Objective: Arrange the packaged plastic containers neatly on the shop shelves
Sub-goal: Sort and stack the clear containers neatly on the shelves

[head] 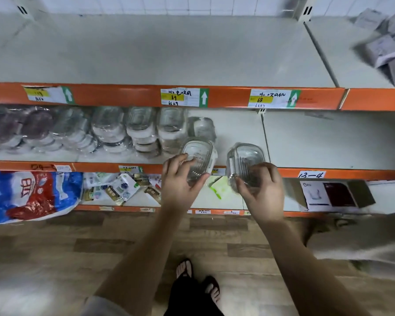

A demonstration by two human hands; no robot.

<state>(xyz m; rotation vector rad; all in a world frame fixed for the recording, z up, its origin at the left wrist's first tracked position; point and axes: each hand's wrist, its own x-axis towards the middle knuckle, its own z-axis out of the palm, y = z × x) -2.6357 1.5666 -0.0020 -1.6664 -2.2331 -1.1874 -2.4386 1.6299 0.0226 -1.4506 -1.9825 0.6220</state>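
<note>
Each hand, left hand (180, 179) and right hand (261, 190), seemingly grips a wrapped container (197, 156) for placing just right of the stacked row (146, 131).

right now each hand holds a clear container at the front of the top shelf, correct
No: the head view shows the left hand holding the left container and the right hand the right container at the front of the middle shelf, not the top one.

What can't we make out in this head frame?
Head view:
- shelf labels: handwriting too small, blurred.
- grey boxes, top right: motion-blurred, cut by the edge.
- right container: near end hidden by right hand.
- left container: near end hidden by left hand.
- blue-red bag: cut by left edge.
</note>
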